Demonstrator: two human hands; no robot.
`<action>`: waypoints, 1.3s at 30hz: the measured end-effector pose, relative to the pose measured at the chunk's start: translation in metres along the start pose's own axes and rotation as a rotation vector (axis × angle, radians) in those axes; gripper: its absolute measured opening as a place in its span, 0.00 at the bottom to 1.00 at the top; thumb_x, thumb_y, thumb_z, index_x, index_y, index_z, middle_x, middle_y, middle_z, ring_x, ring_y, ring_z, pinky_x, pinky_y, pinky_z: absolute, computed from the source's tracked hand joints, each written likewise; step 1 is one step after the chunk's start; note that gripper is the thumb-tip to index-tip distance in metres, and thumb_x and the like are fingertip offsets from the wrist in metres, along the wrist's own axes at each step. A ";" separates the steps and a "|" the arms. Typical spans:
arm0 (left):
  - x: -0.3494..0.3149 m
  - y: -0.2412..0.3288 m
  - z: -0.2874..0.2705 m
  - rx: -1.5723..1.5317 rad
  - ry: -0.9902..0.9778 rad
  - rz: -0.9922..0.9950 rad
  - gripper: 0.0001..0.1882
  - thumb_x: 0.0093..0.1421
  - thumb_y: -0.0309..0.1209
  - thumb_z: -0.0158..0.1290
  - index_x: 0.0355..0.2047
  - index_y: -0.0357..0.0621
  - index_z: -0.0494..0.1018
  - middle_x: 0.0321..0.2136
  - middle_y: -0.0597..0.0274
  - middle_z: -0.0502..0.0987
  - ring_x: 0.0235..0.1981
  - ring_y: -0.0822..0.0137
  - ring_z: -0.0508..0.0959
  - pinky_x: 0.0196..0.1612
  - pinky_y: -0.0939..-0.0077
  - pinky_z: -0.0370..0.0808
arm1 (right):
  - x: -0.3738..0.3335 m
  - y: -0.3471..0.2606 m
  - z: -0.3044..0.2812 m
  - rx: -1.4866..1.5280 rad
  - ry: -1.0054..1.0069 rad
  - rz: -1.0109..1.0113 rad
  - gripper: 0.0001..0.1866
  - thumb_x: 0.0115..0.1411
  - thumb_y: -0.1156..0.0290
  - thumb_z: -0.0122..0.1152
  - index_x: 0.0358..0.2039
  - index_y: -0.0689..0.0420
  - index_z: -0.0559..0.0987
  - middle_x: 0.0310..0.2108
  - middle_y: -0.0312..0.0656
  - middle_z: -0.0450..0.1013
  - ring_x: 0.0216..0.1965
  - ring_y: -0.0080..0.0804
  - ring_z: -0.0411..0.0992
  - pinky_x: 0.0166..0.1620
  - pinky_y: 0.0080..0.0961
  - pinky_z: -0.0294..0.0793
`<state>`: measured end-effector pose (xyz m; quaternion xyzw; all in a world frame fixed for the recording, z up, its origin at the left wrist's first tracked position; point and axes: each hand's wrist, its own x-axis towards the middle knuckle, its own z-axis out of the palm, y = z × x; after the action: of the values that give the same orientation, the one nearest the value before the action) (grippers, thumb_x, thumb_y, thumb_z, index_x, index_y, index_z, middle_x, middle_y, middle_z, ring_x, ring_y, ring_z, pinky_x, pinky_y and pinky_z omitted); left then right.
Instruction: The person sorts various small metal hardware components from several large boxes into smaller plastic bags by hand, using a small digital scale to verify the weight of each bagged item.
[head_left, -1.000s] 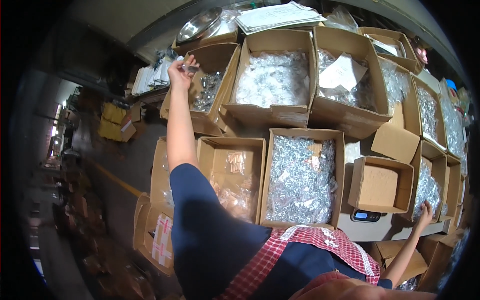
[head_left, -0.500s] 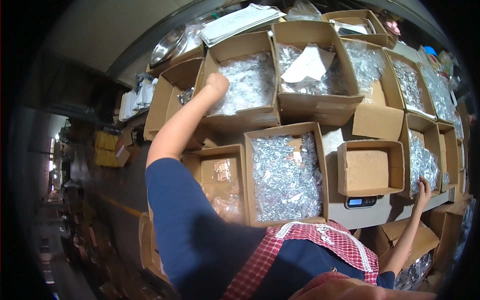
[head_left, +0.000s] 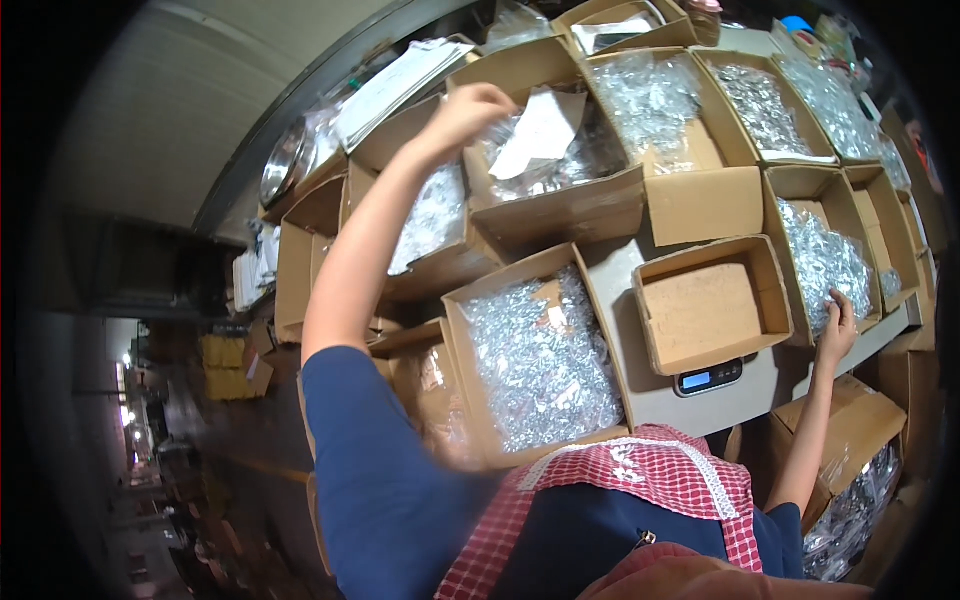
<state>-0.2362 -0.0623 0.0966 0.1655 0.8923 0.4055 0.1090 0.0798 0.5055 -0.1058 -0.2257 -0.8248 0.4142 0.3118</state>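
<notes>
My left hand (head_left: pixel 470 118) reaches up over the wall between two large cardboard boxes. Its fingers are curled together, and whatever they hold is hidden. Just right of it, a white paper sheet (head_left: pixel 540 138) lies on clear bags in one box (head_left: pixel 570 212). Under my forearm, the neighbouring box holds small clear plastic bags (head_left: pixel 432 215). At the right, my right hand (head_left: pixel 838 316) is at the near end of a narrow box of small clear bags of metal parts (head_left: pixel 822 250). Its fingertips are pinched against these bags; I cannot make out what is between them.
A shallow cardboard box (head_left: pixel 705 310) with a bare bottom rests on a scale with a lit display (head_left: pixel 708 377). Left of it stands a box full of small bagged metal parts (head_left: pixel 545 365). Papers (head_left: pixel 395 90) and a metal bowl (head_left: pixel 283 165) lie at the far left.
My left hand has lifted out of the box of clear bags and moved right, toward the box with the white paper. My right hand stays at its narrow box. The whole view has turned.
</notes>
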 end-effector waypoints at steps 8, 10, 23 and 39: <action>0.070 -0.014 0.139 1.267 -0.590 0.198 0.19 0.47 0.39 0.58 0.37 0.42 0.80 0.35 0.53 0.81 0.40 0.56 0.81 0.41 0.63 0.78 | -0.005 -0.010 -0.005 0.021 -0.014 -0.068 0.11 0.63 0.79 0.47 0.40 0.65 0.78 0.36 0.40 0.76 0.35 0.25 0.75 0.42 0.20 0.74; 0.074 -0.009 0.133 1.297 -0.575 0.181 0.14 0.46 0.34 0.55 0.33 0.44 0.81 0.32 0.52 0.81 0.39 0.53 0.80 0.42 0.61 0.77 | -0.006 -0.011 -0.006 -0.008 -0.028 -0.145 0.11 0.61 0.80 0.47 0.38 0.64 0.78 0.35 0.40 0.76 0.35 0.25 0.75 0.42 0.20 0.73; 0.042 -0.022 0.079 0.720 -0.262 0.189 0.16 0.48 0.34 0.62 0.40 0.55 0.81 0.35 0.54 0.81 0.36 0.59 0.81 0.41 0.67 0.76 | -0.012 -0.032 0.006 -0.151 0.115 -0.093 0.12 0.59 0.75 0.47 0.33 0.56 0.81 0.31 0.35 0.77 0.32 0.26 0.76 0.37 0.21 0.72; 0.040 0.005 0.066 -0.214 -0.034 0.097 0.07 0.58 0.27 0.51 0.31 0.37 0.77 0.26 0.70 0.76 0.28 0.77 0.72 0.36 0.82 0.70 | -0.015 -0.028 -0.006 -0.163 0.059 -0.256 0.11 0.55 0.78 0.47 0.32 0.54 0.79 0.34 0.36 0.76 0.36 0.32 0.76 0.39 0.23 0.73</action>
<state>-0.2503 0.0020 0.0551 0.2030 0.8330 0.5003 0.1213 0.0913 0.4837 -0.0845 -0.1551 -0.8682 0.2961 0.3668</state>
